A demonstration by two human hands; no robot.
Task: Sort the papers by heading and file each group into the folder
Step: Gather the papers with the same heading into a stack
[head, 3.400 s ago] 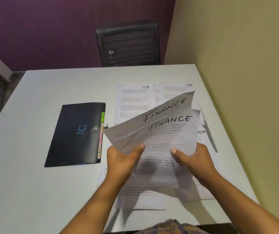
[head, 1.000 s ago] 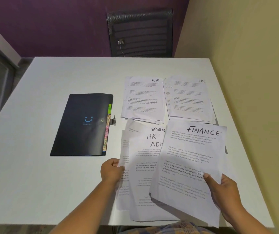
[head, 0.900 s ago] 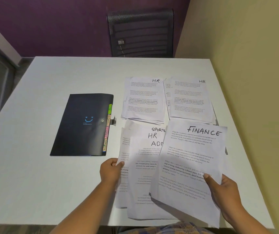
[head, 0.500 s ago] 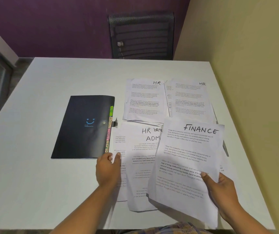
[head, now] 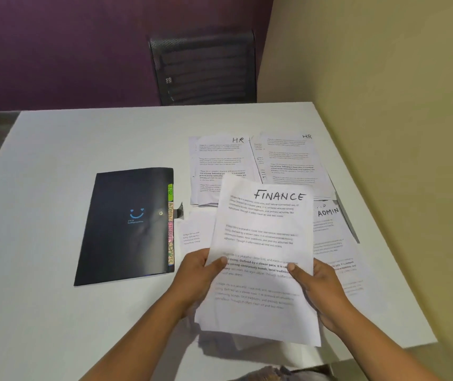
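item: finance sheets, raised over the white table, long axis running away from the person. left hand and right hand each pinch a side edge. closed black tabbed folder lies flat to the left, nearer the left hand, tabs facing the sheets.

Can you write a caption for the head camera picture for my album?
Both hands hold FINANCE papers above a table, beside a black folder.
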